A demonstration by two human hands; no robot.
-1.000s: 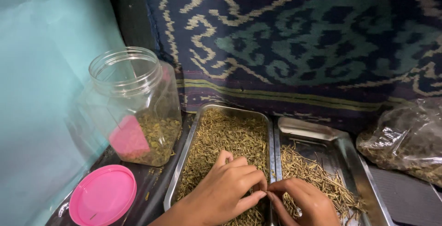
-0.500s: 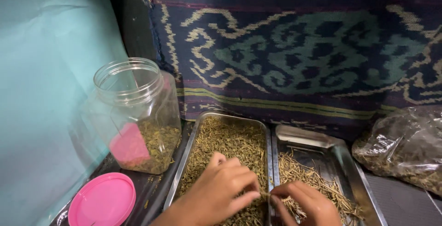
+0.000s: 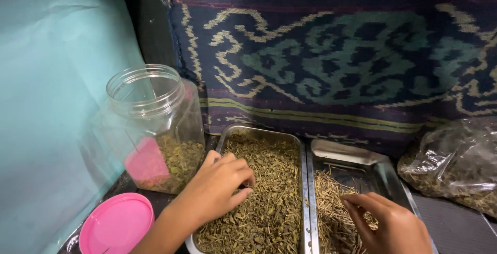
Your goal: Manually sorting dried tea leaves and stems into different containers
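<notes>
Two steel trays sit side by side. The left tray (image 3: 226, 136) is full of crumbled dried green herb (image 3: 269, 192). In the right tray (image 3: 357, 155) lies a thin layer of pale dry stems (image 3: 331, 202). My left hand (image 3: 217, 186) rests on the herb in the left tray, with fingers curled and pinching into it. Over the stems in the right tray hovers my right hand (image 3: 385, 223), its fingers bent and close together; whether it holds a stem I cannot tell.
A clear plastic jar (image 3: 150, 124) with some herb at its bottom stands left of the trays, its pink lid (image 3: 116, 225) lying in front. A clear bag of dried herb (image 3: 455, 166) is at the right. A patterned woven cloth (image 3: 336, 57) hangs behind.
The hands, which met at the seam between the trays, have moved apart: the left onto the herb, the right over the stems. The view has tilted slightly.
</notes>
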